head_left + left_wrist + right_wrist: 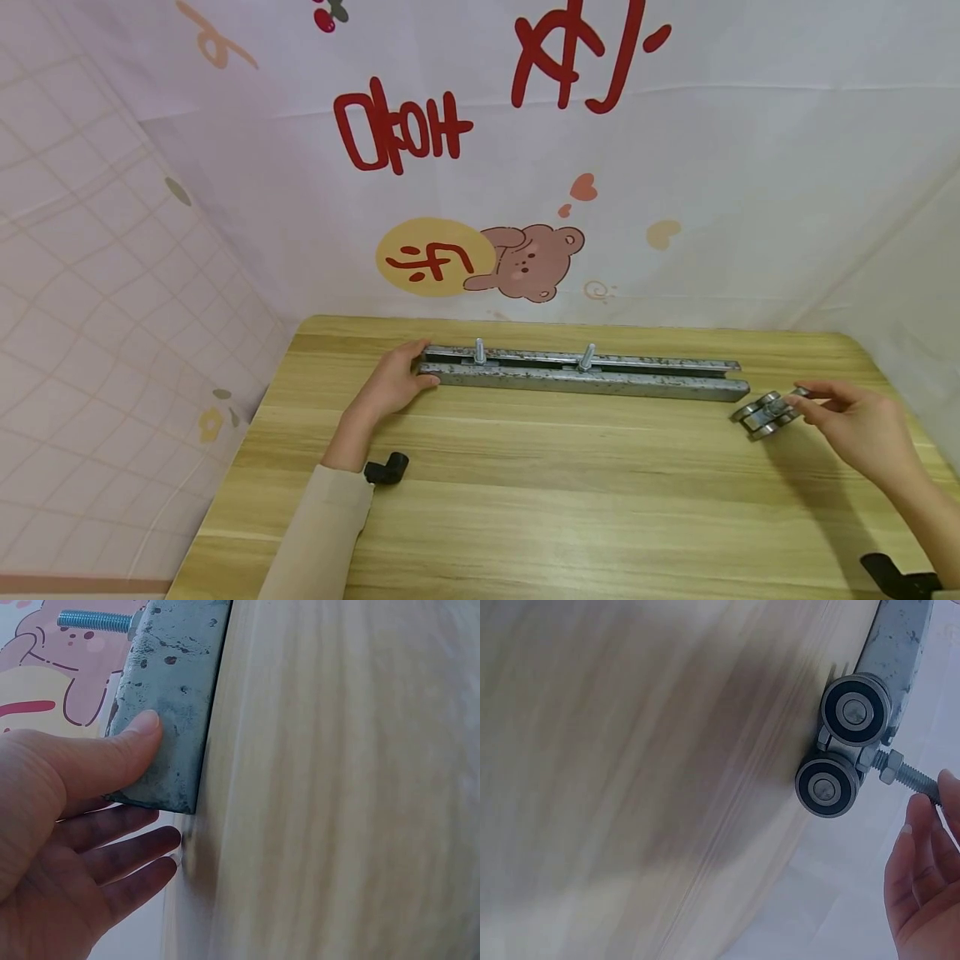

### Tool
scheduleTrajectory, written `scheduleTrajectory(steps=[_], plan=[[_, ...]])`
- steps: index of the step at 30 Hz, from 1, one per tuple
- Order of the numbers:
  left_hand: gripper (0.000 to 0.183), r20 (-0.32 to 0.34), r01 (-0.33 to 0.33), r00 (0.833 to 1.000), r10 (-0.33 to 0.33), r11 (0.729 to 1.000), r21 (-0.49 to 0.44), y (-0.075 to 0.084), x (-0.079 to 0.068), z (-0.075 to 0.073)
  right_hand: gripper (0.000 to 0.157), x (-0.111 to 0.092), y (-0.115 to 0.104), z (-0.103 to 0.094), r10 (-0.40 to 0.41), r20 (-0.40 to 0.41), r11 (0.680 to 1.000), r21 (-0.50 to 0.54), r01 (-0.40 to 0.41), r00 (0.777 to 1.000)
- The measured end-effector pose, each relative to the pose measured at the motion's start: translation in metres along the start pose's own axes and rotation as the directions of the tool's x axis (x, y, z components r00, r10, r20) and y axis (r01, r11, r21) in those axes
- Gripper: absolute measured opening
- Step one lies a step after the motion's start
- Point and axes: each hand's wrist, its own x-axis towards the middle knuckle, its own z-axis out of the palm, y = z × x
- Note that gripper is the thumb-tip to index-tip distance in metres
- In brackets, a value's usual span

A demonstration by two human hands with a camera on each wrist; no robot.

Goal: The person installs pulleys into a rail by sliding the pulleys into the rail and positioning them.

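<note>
A speckled grey steel channel rail (517, 381) lies along the far part of the table, its slot facing up. Two threaded bolts (587, 358) stand up out of the slot. My left hand (392, 379) grips the rail's left end, and in the left wrist view the thumb (135, 746) presses its front face. Just off the right end, my right hand (862, 421) pinches the threaded bolt of a roller trolley (763, 414). The right wrist view shows the trolley's bearing wheels (855, 712) and a nut (891, 766) on the bolt. The trolley is tilted, close to the rail's end.
The wood-grain table (555, 508) stretches in front of the rail. A printed cloth (720, 167) with a cartoon bear hangs right behind the table's back edge. Black fittings (387, 468) sit at both wrists.
</note>
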Motion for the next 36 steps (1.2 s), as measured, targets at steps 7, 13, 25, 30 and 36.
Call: scheduleTrajectory(steps=[7, 13, 25, 30, 36], plan=[[0.071, 0.004, 0.003, 1.0, -0.003, 1.0, -0.01, -0.001, 0.001, 0.0, 0.041, 0.004, 0.005, 0.0, 0.026, 0.004, 1.0, -0.008, -0.026, 1.0], [0.071, 0.01, 0.018, 1.0, -0.018, 1.0, -0.022, -0.002, 0.001, 0.0, 0.048, 0.006, 0.01, -0.002, 0.083, 0.027, 0.997, -0.007, -0.083, 0.996], [0.07, 0.003, 0.014, 1.0, -0.014, 1.0, -0.026, 0.0, 0.001, -0.001, 0.051, 0.012, 0.022, -0.002, 0.132, -0.009, 0.991, -0.017, -0.132, 0.991], [0.07, -0.005, 0.01, 1.0, -0.01, 1.0, -0.021, 0.001, 0.001, -0.001, 0.054, 0.014, 0.025, -0.001, 0.149, -0.014, 0.988, -0.04, -0.149, 0.989], [0.07, -0.014, 0.014, 1.0, -0.014, 1.0, -0.022, -0.001, 0.002, 0.0, 0.057, 0.017, 0.027, 0.001, 0.198, -0.006, 0.979, -0.056, -0.198, 0.98]])
